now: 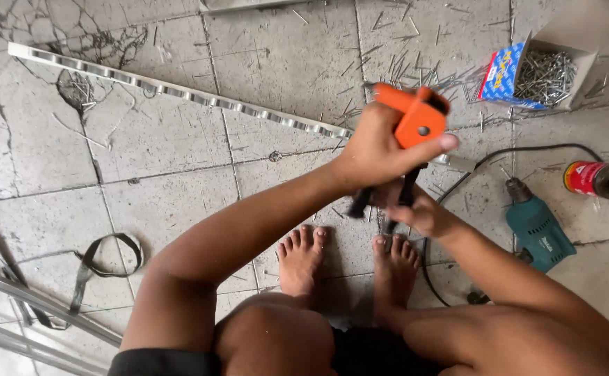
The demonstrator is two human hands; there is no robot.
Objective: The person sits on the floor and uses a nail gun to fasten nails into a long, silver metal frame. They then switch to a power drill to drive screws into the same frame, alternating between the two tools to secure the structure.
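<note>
Orange-headed hand riveter (416,118) sits right of centre in the upper half of the frame, head up, dark handles pointing down toward the feet. Left hand (377,150) is wrapped around the upper part of the tool just under the orange head, thumb laid across the head's right side. Right hand (419,212) is lower, fingers closed on the black handles (405,191); how tight the squeeze is cannot be told. The tool is held above a long perforated metal strip (179,92) that lies on the cracked tile floor (165,160) and runs diagonally from the upper left toward the centre right, passing behind the hands. Two bare feet (346,261) stand on the tiles just below the hands, knees at the bottom edge. To the right of the hands, a teal electric drill (538,230) lies on the floor with its black cord (527,150) looping above it. Further right, a red can (597,179) lies on its side. Upper right corner: an open cardboard box of nails or rivets (544,73), with loose ones scattered on the tiles around it. Lower left: a black strap (106,261) and some pale metal rails (33,313).
</note>
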